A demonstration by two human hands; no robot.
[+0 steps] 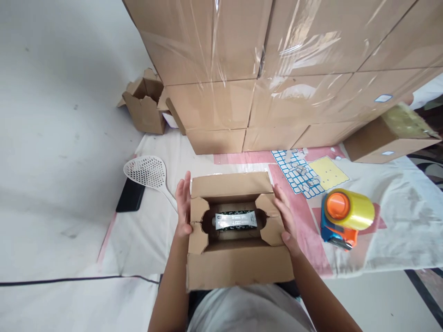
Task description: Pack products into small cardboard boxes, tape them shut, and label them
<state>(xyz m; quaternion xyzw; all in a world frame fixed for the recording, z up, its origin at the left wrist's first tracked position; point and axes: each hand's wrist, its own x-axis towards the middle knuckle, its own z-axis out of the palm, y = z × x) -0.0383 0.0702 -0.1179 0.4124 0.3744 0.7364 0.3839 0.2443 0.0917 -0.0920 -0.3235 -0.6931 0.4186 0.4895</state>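
An open cardboard box point(238, 267) is held in front of my body, its long flaps folded outward and its short notched flaps lying over both ends. My left hand point(183, 207) grips its left end, thumb on the edge of a flap. On the opposite end my right hand point(288, 220) holds the box with its palm against the side and thumb at the corner. Inside lies a silver and black tube point(236, 220), on its side, with printing too small to read. Neither hand touches the tube.
Cartons point(221, 106) wrapped in clear film stand stacked behind. To the left are a white racket-shaped strainer point(147, 170), a black phone-like slab point(130, 196) and an opened carton point(145, 108). A tape dispenser point(346, 216), label sheet point(299, 173) and tilted box point(377, 136) lie right.
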